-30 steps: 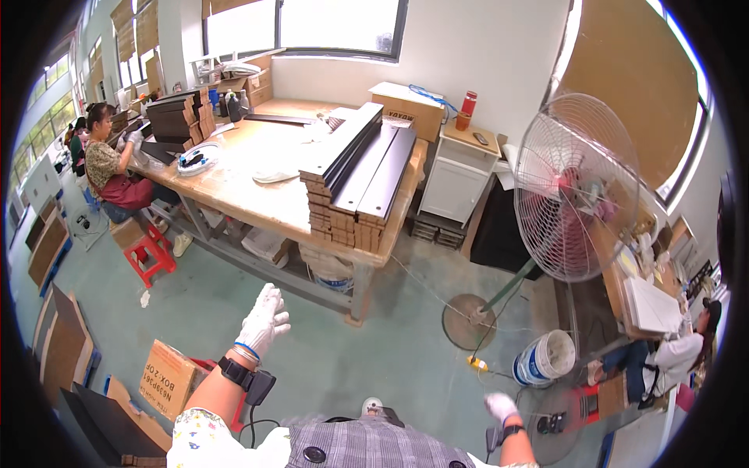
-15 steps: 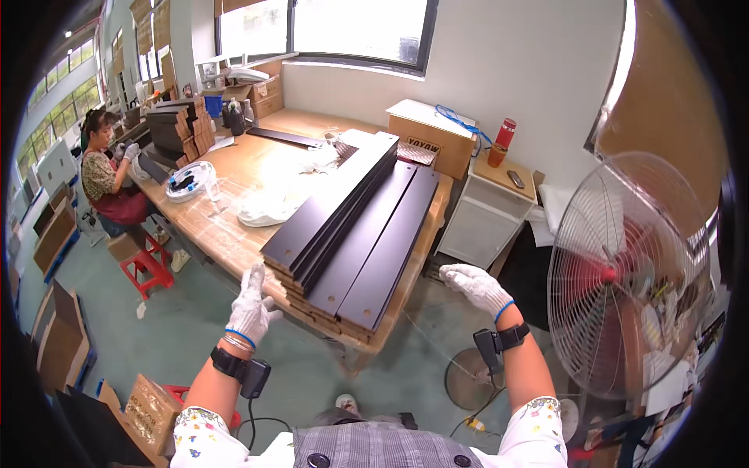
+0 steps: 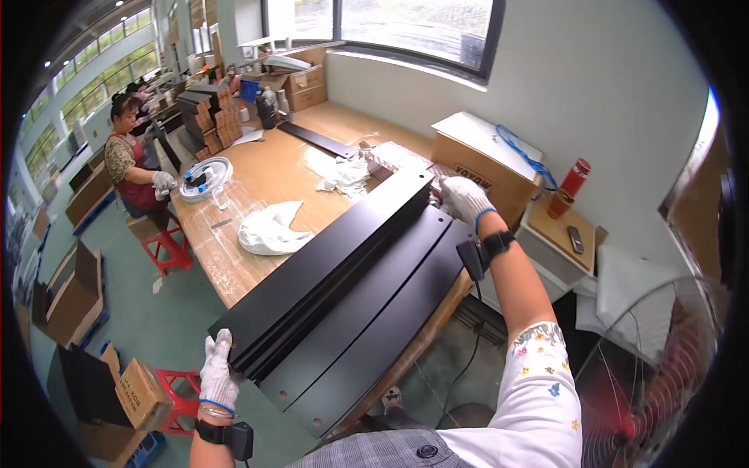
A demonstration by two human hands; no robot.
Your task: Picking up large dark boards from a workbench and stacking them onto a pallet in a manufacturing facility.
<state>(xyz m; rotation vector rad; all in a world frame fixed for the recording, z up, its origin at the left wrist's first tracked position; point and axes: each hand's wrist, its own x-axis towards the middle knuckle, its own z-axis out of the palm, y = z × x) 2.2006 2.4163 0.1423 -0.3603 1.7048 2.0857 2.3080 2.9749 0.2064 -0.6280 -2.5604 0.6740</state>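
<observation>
Long black boards (image 3: 328, 257) with a small hole near the end lie stacked across the table corner. The left part of the stack rises higher than two lower boards (image 3: 382, 308) side by side on its right. My left hand (image 3: 221, 370), in a white knit glove, rests against the near end of the high boards with its fingers stretched out. At the far end, my gloved right hand (image 3: 468, 199) is bent beside the board ends; its fingertips are partly hidden.
The wooden table (image 3: 222, 261) carries white cloths (image 3: 273, 230), a white round tub (image 3: 207, 178) and another board pile (image 3: 207, 117). A carton (image 3: 484, 160), a small cabinet (image 3: 562, 234) and a fan (image 3: 632, 374) stand right. A seated person (image 3: 133, 160) works at left.
My hands have moved from in front of the table to opposite ends of the stack. My right arm reaches farther forward, and the view has shifted closer to the boards.
</observation>
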